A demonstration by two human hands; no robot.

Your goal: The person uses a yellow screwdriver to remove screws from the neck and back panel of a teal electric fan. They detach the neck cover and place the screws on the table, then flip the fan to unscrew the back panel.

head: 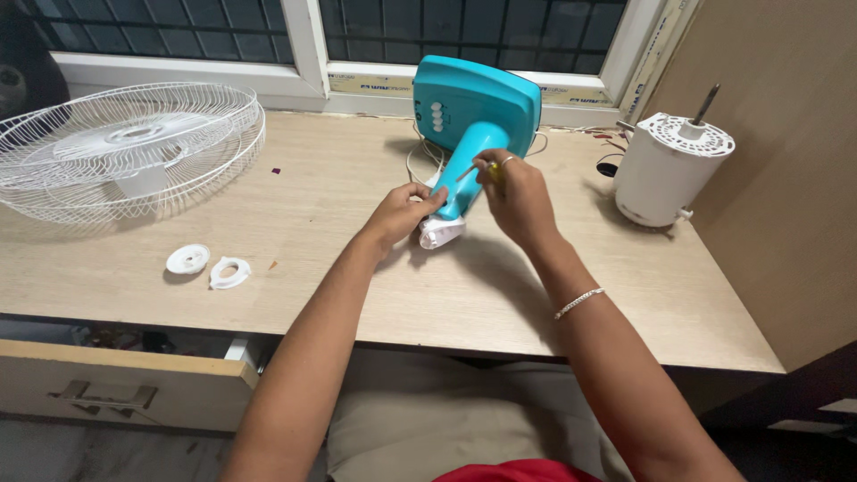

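The teal fan stand (469,134) lay on the counter (357,268). The left hand (402,214) clamped its neck to steady it, while the right hand (513,192) pinched a small screwdriver (478,170) against it.

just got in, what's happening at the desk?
A person is working on a taken-apart fan. The left hand steadies the teal fan stand, which lies on its side on the wooden desk. The right hand holds a small yellow-handled tool against its neck. The white wire guard lies at the far left, two white plastic rings in front of it, and the white motor stands to the right.
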